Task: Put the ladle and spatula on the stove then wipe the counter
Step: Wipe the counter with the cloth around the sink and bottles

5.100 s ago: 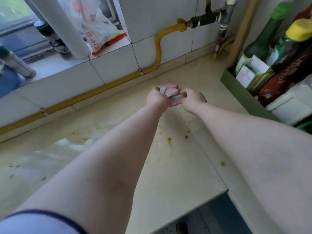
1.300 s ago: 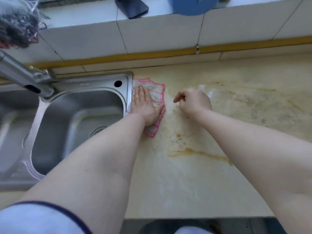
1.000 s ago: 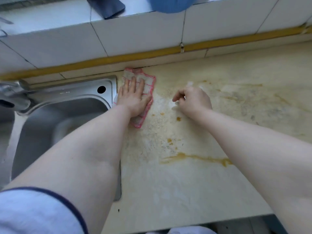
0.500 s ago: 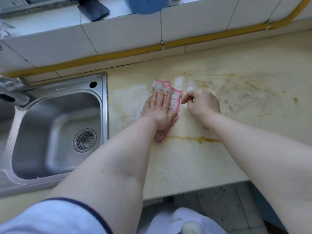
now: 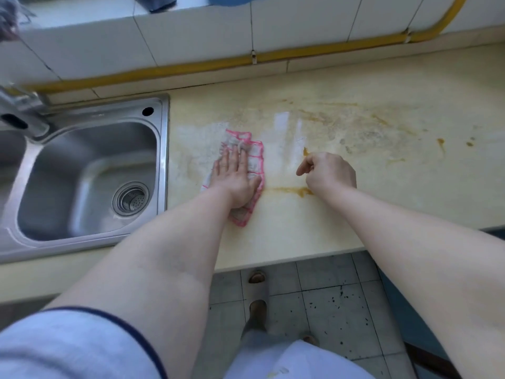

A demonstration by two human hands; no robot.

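Two bare forearms reach over the table (image 5: 300,236), the left hand (image 5: 237,179) pressing flat, fingers together, on the soft, limp cloth (image 5: 252,157) beside the sink (image 5: 82,176), best handled under the palm; the right hand (image 5: 329,173) is loosely curled, empty.

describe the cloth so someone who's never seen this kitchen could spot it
Start at the steel sink on the left and move right onto the yellowish counter. The cloth lies flat under the left hand: white with a pink grid and pink edging, the only fabric on the stained surface.
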